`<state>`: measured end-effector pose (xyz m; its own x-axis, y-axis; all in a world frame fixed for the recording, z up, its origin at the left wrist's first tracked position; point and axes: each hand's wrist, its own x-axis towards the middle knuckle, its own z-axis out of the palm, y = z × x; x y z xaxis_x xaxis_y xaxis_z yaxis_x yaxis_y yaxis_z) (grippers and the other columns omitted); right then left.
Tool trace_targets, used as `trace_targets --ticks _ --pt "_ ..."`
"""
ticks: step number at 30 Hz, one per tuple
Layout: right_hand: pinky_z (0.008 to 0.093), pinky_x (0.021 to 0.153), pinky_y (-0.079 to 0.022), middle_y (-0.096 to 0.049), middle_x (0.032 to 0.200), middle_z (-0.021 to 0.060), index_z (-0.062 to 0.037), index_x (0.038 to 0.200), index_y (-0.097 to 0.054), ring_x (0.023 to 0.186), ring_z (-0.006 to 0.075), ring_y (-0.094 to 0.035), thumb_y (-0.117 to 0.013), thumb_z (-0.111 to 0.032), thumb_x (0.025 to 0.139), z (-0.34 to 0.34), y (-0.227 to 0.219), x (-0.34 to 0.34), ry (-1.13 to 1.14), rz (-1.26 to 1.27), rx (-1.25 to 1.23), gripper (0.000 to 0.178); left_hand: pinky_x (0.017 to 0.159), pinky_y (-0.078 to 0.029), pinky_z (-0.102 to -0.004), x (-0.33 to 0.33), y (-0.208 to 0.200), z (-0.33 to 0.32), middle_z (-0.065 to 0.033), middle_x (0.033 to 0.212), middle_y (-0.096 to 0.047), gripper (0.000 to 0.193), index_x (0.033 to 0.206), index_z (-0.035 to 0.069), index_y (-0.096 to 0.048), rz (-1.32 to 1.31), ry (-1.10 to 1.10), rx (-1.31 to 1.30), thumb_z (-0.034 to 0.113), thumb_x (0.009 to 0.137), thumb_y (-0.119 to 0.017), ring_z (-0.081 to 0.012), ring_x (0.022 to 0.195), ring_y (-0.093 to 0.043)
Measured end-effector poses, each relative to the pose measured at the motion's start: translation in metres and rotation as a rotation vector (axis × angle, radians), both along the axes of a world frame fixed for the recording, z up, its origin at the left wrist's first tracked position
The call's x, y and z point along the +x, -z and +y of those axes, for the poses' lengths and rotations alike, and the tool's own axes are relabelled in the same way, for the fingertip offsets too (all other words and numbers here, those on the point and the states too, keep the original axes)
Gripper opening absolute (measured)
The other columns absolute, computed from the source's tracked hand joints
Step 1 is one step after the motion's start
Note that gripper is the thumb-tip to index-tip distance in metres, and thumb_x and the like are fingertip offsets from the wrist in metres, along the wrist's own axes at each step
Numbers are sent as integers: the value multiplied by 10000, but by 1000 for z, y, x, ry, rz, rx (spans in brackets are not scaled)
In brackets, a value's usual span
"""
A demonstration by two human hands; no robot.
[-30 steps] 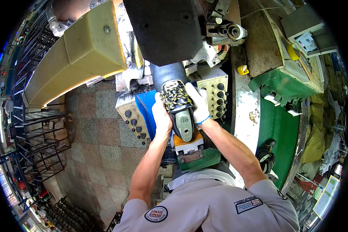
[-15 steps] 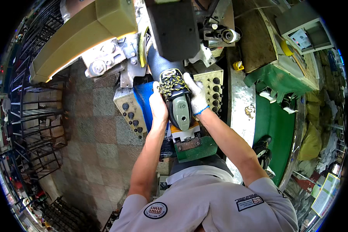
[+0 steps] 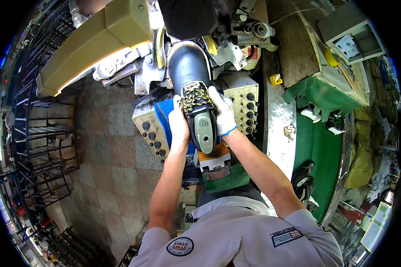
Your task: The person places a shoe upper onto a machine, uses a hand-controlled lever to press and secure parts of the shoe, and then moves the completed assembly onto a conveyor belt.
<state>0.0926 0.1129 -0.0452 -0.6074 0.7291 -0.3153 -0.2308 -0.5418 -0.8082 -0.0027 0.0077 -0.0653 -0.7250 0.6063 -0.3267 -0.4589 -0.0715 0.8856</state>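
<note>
A black leather shoe upper (image 3: 188,66) with yellow-and-black laces is pulled over a grey-green shoe last (image 3: 204,129). Its rounded toe, edged with yellowish stitching, points away from me between the metal jaws of a machine. My left hand (image 3: 178,124) is closed along the left side of the upper near the heel. On the right side, my right hand (image 3: 223,109), in a white glove with a blue cuff, grips beside the laces. Both palms and some fingers are hidden against the shoe.
The machine's dark head (image 3: 187,18) overhangs the toe, with a beige curved cover (image 3: 93,44) at left. Knobbed control boxes (image 3: 240,104) flank the shoe. Black shoes (image 3: 303,173) lie on a green surface (image 3: 321,147) at right. Black racks (image 3: 44,147) stand at left.
The dark machine head no longer covers the front of the shoe, and the whole toe now shows. The shoe's heel end has shifted slightly left and down, with both hands still holding it.
</note>
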Motion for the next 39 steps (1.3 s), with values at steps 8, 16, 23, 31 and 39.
trace_targets --ticks 8,16,23,31,39 --pt "261 730 -495 -691 918 4 -16 970 -731 809 70 -588 -665 -342 999 -1 -15 1 -18 2 -60 334 874 -565 -311 3 -11 -1 -77 1091 -725 582 1235 2 -647 -25 56 73 463 1119 -311 -170 925 -699" --pt "277 724 -507 -698 900 7 -11 955 -725 803 73 -602 -651 -359 1004 3 -16 2 -30 -1 -14 360 816 -534 -296 10 -19 6 -54 1022 -728 576 1134 -23 -685 87 40 164 405 1135 -300 -122 875 -664" --pt "268 686 -496 -692 850 -3 -20 909 -721 757 61 -587 -666 -296 991 3 -22 -2 -15 7 46 294 802 -520 -303 1 -4 -2 -100 982 -733 459 1091 -59 -650 533 102 68 296 1116 -361 -147 874 -663" --pt "296 707 -489 -704 853 11 12 925 -732 772 73 -578 -631 -357 1008 4 -11 5 -34 -116 259 391 840 -524 -299 7 -3 -2 -90 1012 -735 501 1130 -64 -662 385 47 42 310 1118 -329 -145 886 -665" --pt "269 921 -511 -722 1138 88 68 1236 -676 991 111 -638 -658 -331 998 10 14 19 75 -8 149 465 796 -508 -293 14 -24 -14 -62 1002 -707 539 1204 -6 -662 178 -158 -142 434 1112 -365 -121 847 -621"
